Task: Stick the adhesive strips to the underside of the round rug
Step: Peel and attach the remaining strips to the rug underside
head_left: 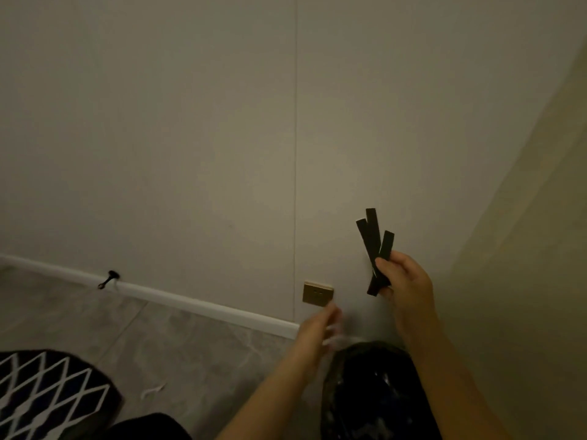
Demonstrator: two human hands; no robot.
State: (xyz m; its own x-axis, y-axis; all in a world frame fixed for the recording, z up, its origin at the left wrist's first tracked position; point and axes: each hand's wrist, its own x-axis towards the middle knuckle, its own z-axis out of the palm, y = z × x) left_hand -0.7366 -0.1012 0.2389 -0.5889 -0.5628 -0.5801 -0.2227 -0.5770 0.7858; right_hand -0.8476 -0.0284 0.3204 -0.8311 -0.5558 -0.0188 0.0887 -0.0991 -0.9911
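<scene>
Right hand (405,281): lower right of centre, raised in front of the wall (190,138); its fingers (382,265) pinch a fan of about 3 black adhesive strips (376,246).
Left hand (317,335): lower centre and blurred, over the black bin bag (374,392); whether its fingers are spread or hold something, I cannot tell.
Round rug (47,395): lower left corner on the floor (190,350), patterned side up, well apart from both hands.
Risk, strips: held crossed and touching, any bared adhesive face would likely bond strip to strip.
Risk, rug: underside not exposed; strips cannot go on until it is turned over.
Risk, litter: a pale scrap (152,390) lies on the floor just right of the rug and could stick to a strip.
Edges: skirting board (203,304) runs from left to centre; brass socket plate (317,293) just above the left hand.
Open room: bare floor between rug and bag, enough to flip the rug.
</scene>
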